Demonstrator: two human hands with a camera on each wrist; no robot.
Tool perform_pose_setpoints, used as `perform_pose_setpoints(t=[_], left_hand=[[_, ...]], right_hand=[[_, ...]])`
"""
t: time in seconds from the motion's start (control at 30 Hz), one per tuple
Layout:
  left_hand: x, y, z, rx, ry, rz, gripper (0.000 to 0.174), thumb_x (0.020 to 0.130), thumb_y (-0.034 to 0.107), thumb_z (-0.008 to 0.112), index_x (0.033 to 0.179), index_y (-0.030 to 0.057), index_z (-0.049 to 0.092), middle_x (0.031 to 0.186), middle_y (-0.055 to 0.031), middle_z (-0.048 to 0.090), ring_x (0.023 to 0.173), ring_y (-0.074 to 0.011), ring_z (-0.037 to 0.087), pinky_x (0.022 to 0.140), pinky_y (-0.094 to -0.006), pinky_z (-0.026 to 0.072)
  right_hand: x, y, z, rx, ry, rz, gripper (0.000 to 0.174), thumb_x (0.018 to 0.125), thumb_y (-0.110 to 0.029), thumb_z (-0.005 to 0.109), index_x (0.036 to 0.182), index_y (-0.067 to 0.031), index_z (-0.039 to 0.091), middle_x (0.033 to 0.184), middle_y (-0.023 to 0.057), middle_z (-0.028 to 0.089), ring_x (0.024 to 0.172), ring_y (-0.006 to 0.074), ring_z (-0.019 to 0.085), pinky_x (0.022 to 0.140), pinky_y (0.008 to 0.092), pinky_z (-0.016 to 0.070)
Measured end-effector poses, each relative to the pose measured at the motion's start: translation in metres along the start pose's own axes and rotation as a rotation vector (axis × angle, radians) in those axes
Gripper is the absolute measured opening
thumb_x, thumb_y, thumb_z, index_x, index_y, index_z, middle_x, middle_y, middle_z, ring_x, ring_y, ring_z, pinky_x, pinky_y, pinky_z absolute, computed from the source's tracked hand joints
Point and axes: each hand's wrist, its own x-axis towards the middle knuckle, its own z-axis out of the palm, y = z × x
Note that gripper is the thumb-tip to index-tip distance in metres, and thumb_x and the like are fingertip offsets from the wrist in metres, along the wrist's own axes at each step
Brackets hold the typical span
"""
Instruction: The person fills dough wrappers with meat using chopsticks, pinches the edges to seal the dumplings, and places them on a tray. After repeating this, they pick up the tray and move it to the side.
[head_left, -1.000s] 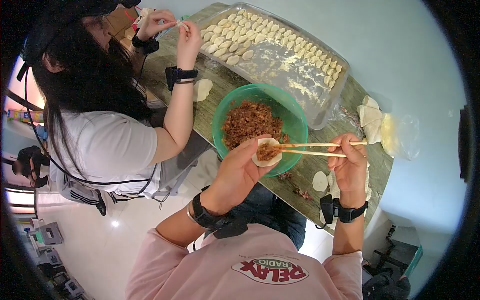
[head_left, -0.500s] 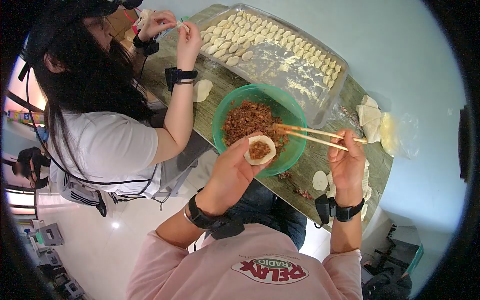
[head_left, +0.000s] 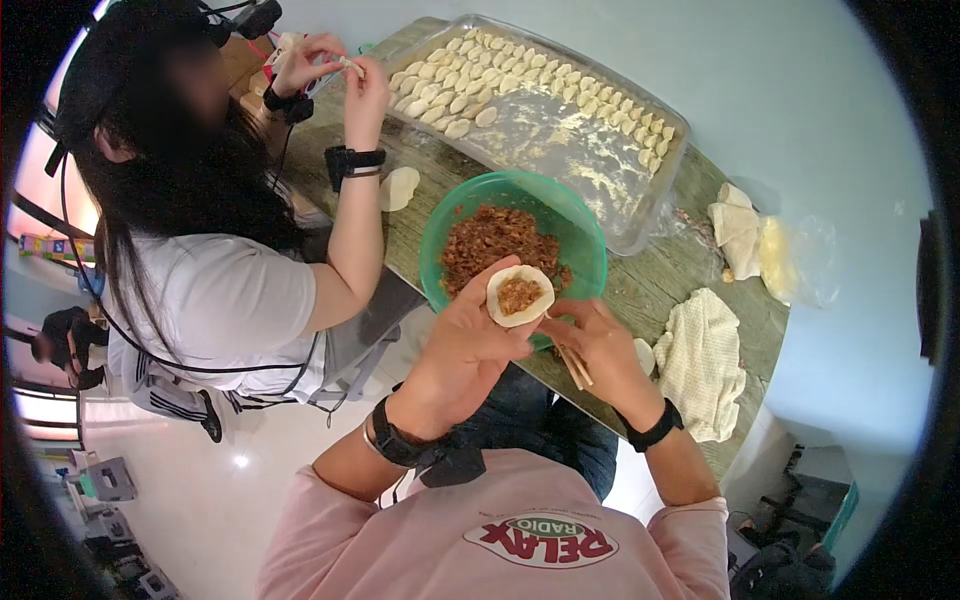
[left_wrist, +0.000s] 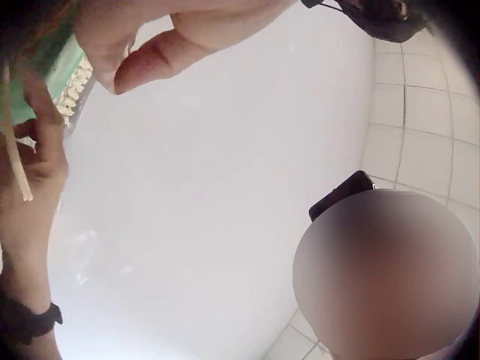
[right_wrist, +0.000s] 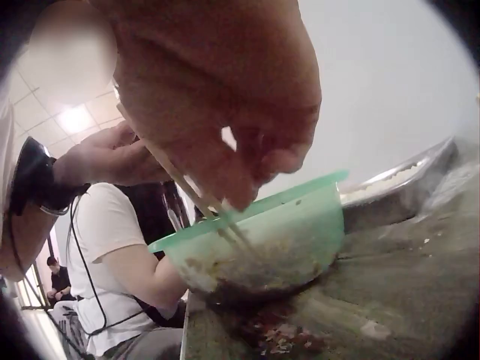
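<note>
On the fingers of my left hand (head_left: pixel 462 345) lies a round dough wrapper (head_left: pixel 508 318) with reddish meat filling (head_left: pixel 519 294) at its centre. The right hand (head_left: pixel 600 352) has its fingertips at the wrapper's right edge and holds a pair of chopsticks (head_left: pixel 577 368), tips not visible in the head view. Behind the wrapper is the green bowl (head_left: pixel 588 225) of meat filling (head_left: pixel 495 240). In the right wrist view the right hand (right_wrist: pixel 225 97) is above the bowl (right_wrist: pixel 300 232), chopsticks (right_wrist: pixel 176 176) slanting alongside it.
A metal tray (head_left: pixel 625 240) with rows of dumplings stands behind the bowl. At the left, another person (head_left: pixel 210 280) pinches dough. A cloth (head_left: pixel 703 365) lies at the right, a plastic bag (head_left: pixel 805 260) farther back, and a loose wrapper (head_left: pixel 399 189) left of the bowl.
My right hand has moved left from the table's right side to the wrapper, and the chopsticks have swung away from the bowl. The cloth is now uncovered. The filling stays on the wrapper.
</note>
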Motion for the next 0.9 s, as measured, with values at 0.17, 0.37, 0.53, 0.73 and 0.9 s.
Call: perform_pose_setpoints(t=[0.17, 0.37, 0.53, 0.73, 0.9], left_hand=[[0.002, -0.013, 0.011, 0.012, -0.033, -0.028, 0.055, 0.079, -0.006, 0.054, 0.129, 0.0028, 0.034, 0.122, -0.0082, 0.046, 0.114, -0.0182, 0.046, 0.098, -0.0289, 0.0375], [0.006, -0.018, 0.025, 0.067, -0.056, -0.097, 0.046, 0.085, 0.005, 0.053, 0.128, 0.0030, 0.036, 0.120, -0.0078, 0.048, 0.111, -0.0162, 0.049, 0.094, -0.0302, 0.0417], [0.010, -0.027, 0.025, 0.242, -0.016, -0.087, 0.041, 0.087, 0.012, 0.054, 0.125, 0.0028, 0.041, 0.117, -0.0073, 0.052, 0.106, -0.0156, 0.052, 0.090, -0.0293, 0.0443], [0.012, -0.043, 0.032, 0.255, -0.014, -0.022, 0.044, 0.085, 0.015, 0.059, 0.124, 0.0015, 0.045, 0.115, -0.0076, 0.054, 0.105, -0.0157, 0.053, 0.089, -0.0278, 0.0447], [0.017, -0.050, 0.031, 0.322, -0.018, 0.040, 0.038, 0.083, 0.009, 0.060, 0.119, -0.0013, 0.050, 0.111, -0.0107, 0.057, 0.097, -0.0150, 0.056, 0.081, -0.0260, 0.0492]], right_hand=[[-0.012, 0.011, -0.011, 0.140, 0.161, 0.189, 0.037, 0.064, 0.002, 0.063, 0.099, -0.0098, 0.063, 0.094, 0.0083, 0.058, 0.083, 0.0233, 0.057, 0.068, 0.0309, 0.0475], [-0.019, 0.004, -0.020, 0.944, 0.217, 0.467, 0.035, 0.074, -0.001, 0.065, 0.109, -0.0042, 0.058, 0.097, 0.0045, 0.059, 0.086, 0.0130, 0.056, 0.075, 0.0256, 0.0450], [-0.020, 0.002, -0.028, 1.249, 0.217, 0.501, 0.040, 0.075, -0.001, 0.066, 0.114, 0.0004, 0.055, 0.102, 0.0074, 0.060, 0.091, 0.0138, 0.057, 0.080, 0.0256, 0.0454], [-0.029, 0.004, -0.021, 1.311, 0.326, 0.532, 0.037, 0.074, 0.002, 0.067, 0.109, 0.0022, 0.057, 0.098, 0.0088, 0.062, 0.087, 0.0145, 0.059, 0.077, 0.0261, 0.0474], [-0.033, 0.003, -0.023, 1.307, 0.399, 0.520, 0.030, 0.074, -0.002, 0.068, 0.103, 0.0013, 0.059, 0.093, 0.0070, 0.063, 0.084, 0.0131, 0.059, 0.072, 0.0243, 0.0471]])
